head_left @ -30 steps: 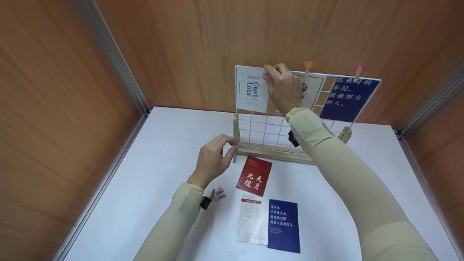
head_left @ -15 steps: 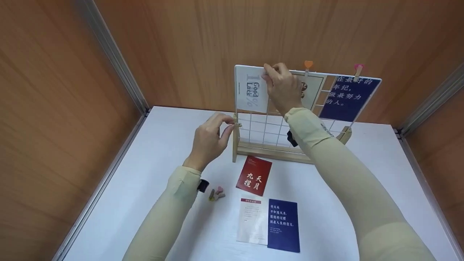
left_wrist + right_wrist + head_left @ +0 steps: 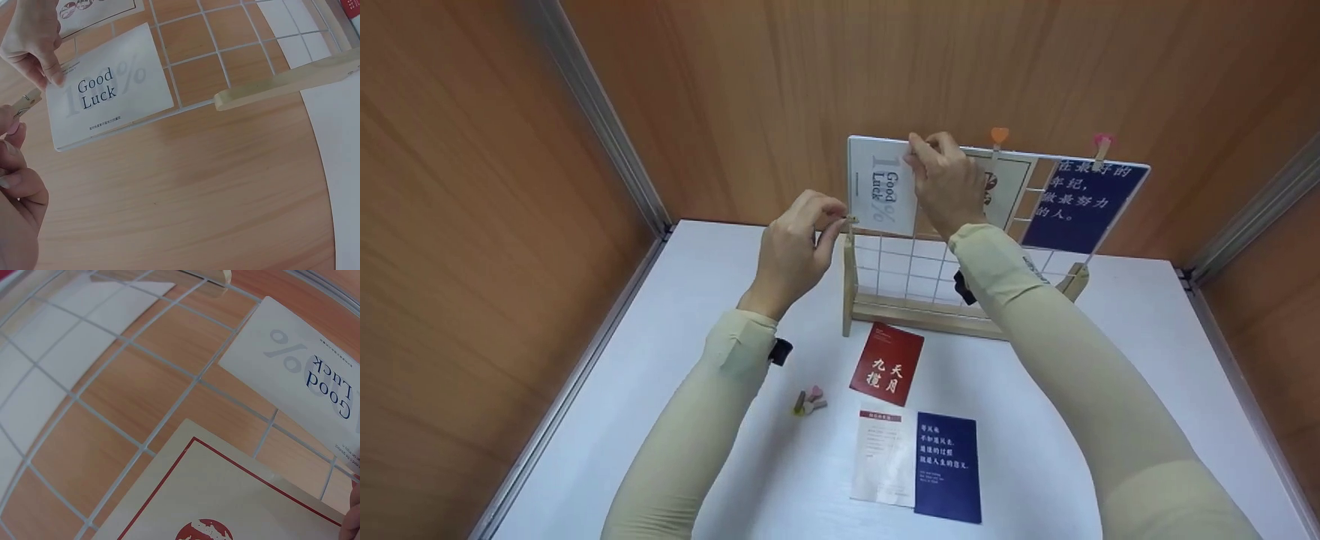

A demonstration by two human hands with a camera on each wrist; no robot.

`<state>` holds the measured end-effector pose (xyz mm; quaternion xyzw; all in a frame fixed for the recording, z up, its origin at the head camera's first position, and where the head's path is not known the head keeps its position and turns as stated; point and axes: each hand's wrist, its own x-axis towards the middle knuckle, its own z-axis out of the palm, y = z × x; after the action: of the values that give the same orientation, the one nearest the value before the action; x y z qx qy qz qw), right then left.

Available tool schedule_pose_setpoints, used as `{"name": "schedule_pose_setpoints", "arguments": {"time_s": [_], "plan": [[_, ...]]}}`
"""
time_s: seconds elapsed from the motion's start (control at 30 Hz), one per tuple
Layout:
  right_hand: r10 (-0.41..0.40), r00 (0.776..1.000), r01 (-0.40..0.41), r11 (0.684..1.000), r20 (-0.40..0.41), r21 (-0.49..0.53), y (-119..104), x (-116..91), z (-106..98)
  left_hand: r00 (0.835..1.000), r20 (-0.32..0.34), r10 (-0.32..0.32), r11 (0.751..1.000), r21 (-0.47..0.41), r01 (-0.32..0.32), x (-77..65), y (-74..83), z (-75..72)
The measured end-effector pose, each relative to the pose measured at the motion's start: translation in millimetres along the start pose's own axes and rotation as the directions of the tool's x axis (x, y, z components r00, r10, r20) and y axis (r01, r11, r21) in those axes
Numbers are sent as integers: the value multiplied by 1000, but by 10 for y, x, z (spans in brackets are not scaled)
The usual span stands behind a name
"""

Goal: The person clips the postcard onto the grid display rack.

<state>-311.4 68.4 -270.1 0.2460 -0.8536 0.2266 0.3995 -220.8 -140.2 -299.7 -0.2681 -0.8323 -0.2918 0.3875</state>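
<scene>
My right hand (image 3: 951,184) pinches the upper right corner of a white "Good Luck" card (image 3: 876,187) against the top wire of a white grid rack (image 3: 908,264). The card lies sideways over the rack's upper left corner. Just left of the rack, my left hand (image 3: 793,244) holds a small wooden clothespin between thumb and fingertips. In the left wrist view that clothespin (image 3: 26,103) points toward the card's corner, apart from it. Two clothespins, one with an orange heart (image 3: 999,136) and one with a pink heart (image 3: 1102,140), hold a cream card (image 3: 1011,187) and a blue card (image 3: 1084,206).
On the white table lie a red card (image 3: 887,364), a pale printed card (image 3: 883,457) and a dark blue card (image 3: 947,466). Several loose clothespins (image 3: 810,403) are heaped left of them. Wood-grain panels (image 3: 750,112) enclose the back and sides.
My left hand has risen along the rack's left side, carrying the clothespin from near the base up to the card's lower edge. My right hand stays on the card.
</scene>
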Motion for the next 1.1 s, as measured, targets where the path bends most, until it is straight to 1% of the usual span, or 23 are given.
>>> {"name": "schedule_pose_setpoints", "arguments": {"time_s": [0.2, 0.33, 0.53, 0.97, 1.1], "plan": [[5, 1000, -5, 1000, -2, 18, -8, 14, 1, 1000, 20, -8, 1000, 23, 7, 168, 1, -73], [5, 1000, -5, 1000, 5, 20, -11, 15, -7, 999, 39, 6, 999, 52, -8, 295, 2, -95], [16, 1000, -16, 1000, 5, 26, -8, 6, -13, 997, 60, 37, 997, 63, -41, 468, 0, -109], [15, 1000, -13, 999, -23, 48, 8, -10, 3, 998, 58, 35, 996, 78, -39, 688, -33, -96], [17, 1000, -16, 998, -17, 57, 0, 0, 10, 997, 65, 35, 996, 83, -41, 750, -37, -98]]}}
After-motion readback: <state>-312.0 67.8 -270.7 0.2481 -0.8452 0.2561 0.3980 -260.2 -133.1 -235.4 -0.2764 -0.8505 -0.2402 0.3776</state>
